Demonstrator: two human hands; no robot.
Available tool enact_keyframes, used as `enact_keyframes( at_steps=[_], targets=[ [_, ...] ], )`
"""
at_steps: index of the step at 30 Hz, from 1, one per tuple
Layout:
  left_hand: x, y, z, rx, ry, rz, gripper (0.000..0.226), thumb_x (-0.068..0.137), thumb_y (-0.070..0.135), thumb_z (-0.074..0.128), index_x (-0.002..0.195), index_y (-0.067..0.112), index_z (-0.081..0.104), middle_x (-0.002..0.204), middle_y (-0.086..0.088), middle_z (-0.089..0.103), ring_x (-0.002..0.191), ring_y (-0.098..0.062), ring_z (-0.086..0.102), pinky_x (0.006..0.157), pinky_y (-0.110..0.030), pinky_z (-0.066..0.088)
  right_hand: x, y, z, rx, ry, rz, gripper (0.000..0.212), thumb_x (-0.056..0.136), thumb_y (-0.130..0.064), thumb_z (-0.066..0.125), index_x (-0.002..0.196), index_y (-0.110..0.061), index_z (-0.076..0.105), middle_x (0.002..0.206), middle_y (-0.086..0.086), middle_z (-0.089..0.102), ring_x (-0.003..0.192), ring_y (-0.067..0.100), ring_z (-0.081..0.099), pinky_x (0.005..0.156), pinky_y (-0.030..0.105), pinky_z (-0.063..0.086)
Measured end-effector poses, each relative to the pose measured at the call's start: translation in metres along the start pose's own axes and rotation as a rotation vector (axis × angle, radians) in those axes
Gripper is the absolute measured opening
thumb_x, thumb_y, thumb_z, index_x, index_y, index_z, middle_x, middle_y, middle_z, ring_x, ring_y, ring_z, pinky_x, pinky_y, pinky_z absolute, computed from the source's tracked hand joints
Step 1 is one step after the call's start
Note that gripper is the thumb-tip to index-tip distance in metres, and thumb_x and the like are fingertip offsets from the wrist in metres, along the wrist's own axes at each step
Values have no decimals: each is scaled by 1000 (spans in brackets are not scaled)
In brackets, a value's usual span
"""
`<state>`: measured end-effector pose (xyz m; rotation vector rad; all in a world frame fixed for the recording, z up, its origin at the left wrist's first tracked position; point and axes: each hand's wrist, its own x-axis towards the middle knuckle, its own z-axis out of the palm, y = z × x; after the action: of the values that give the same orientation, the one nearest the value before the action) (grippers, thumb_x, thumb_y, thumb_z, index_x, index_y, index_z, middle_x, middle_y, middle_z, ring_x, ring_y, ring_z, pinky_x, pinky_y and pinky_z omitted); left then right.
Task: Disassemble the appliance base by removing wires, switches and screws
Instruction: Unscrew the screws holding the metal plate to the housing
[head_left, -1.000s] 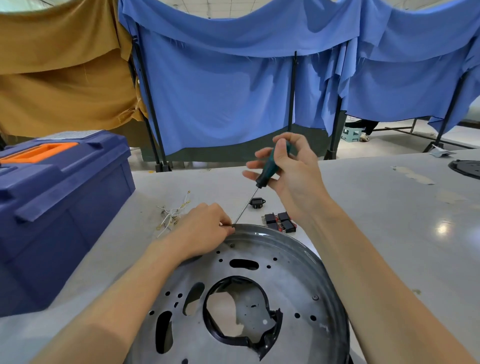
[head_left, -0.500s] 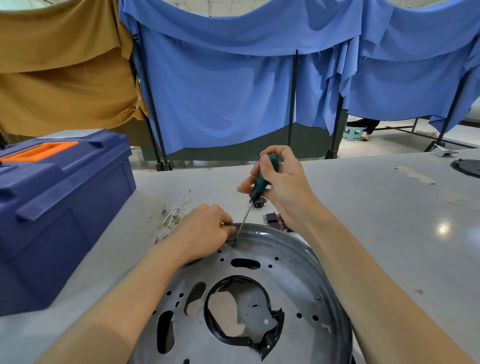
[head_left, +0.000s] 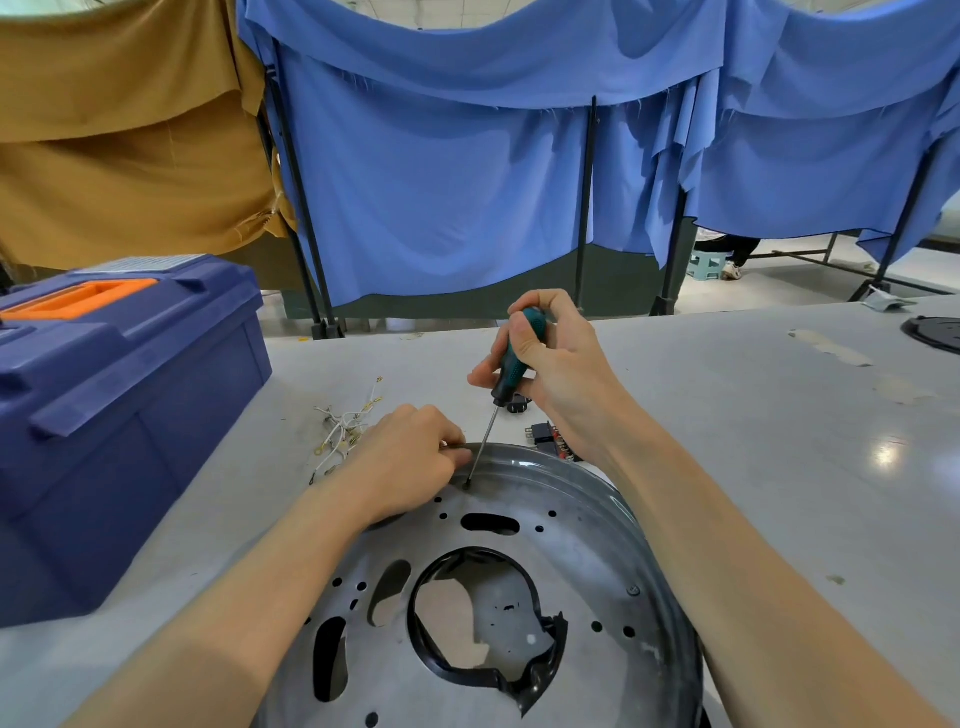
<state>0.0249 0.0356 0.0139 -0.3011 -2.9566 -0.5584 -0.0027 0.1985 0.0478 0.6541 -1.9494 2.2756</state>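
Note:
A round grey metal appliance base (head_left: 587, 525) with holes and a black plastic ring (head_left: 519, 680) in its centre lies on the table in front of me. My left hand (head_left: 410, 462) grips the base's far rim. My right hand (head_left: 550, 364) holds a teal-handled screwdriver (head_left: 511, 364); its shaft slants down and its tip sits on a screw (head_left: 467, 486) near that rim. Removed white wires (head_left: 343, 431) lie left of the base. Black switches (head_left: 550, 441) lie behind it, partly hidden by my right wrist.
A dark blue toolbox (head_left: 119, 410) with an orange handle stands at the left on the grey table (head_left: 779, 441). A black round part (head_left: 935, 332) lies at the table's far right edge. Blue and tan cloths hang on black stands behind the table.
My right hand came down and left with the screwdriver, and its tip went from above the rim onto the screw in the base. My left hand stayed on the rim.

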Motion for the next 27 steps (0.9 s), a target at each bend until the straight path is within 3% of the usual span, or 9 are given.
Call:
enact_keyframes(
  at_steps=[5,9,11,13,16,20,23,25,27],
  targets=[
    [-1,1,-2,-92,-1,-13,15,94,18,59,90,23,73,75,3,65,73,-17,60,70,-31,50,-4,-10,5,-213,-79,-91,6,100,-12,51,103,-17,50,98,14,62,85,28,70,81,41,60],
    [-4,2,-11,-654,49,42,25,94,-4,54,100,17,67,95,1,76,97,-12,71,87,-28,53,-7,-17,8,-390,-63,-228,13,94,-10,62,100,-21,64,97,-5,60,88,18,59,85,38,56],
    [-6,3,-15,-877,30,91,31,91,-11,55,108,12,66,98,0,77,100,-11,71,81,-19,54,-8,-20,8,-402,-74,-251,21,92,-6,62,103,-22,69,98,-3,63,89,17,58,83,34,56],
    [-7,7,-16,-980,39,125,30,87,-7,62,111,12,66,100,-1,77,100,-13,71,77,-15,53,-10,-21,10,-384,-108,-258,28,93,-2,60,107,-24,71,101,4,64,86,20,56,70,20,56],
    [-7,14,-14,-1037,77,184,29,91,15,58,118,7,62,101,-10,76,95,-25,73,81,-19,54,-12,-23,11,-394,-127,-265,36,94,0,58,116,-26,70,101,3,65,79,10,54,70,11,50],
    [-6,15,-11,-1042,77,169,29,103,15,39,118,0,59,98,-15,75,87,-30,74,79,-25,57,-12,-23,10,-436,-90,-255,37,94,0,58,120,-25,68,96,-4,65,77,3,54,74,12,49],
    [-4,14,-10,-1013,80,136,26,103,12,40,112,-2,60,96,-16,75,84,-30,74,77,-27,58,-13,-21,14,-453,-83,-253,24,96,-7,56,113,-19,68,94,-9,62,87,10,58,81,21,52],
    [-4,14,-10,-1009,69,137,25,102,13,43,111,-1,61,96,-16,75,84,-30,75,75,-25,58,-13,-20,16,-457,-81,-257,16,94,-20,63,109,-21,67,102,-3,62,93,11,59,86,29,53],
    [-4,14,-10,-1017,58,137,23,100,14,45,107,2,63,95,-13,75,85,-29,75,75,-25,58,-14,-20,16,-457,-67,-264,21,87,-25,72,107,-23,69,106,5,61,89,9,59,84,28,53]
  ],
)
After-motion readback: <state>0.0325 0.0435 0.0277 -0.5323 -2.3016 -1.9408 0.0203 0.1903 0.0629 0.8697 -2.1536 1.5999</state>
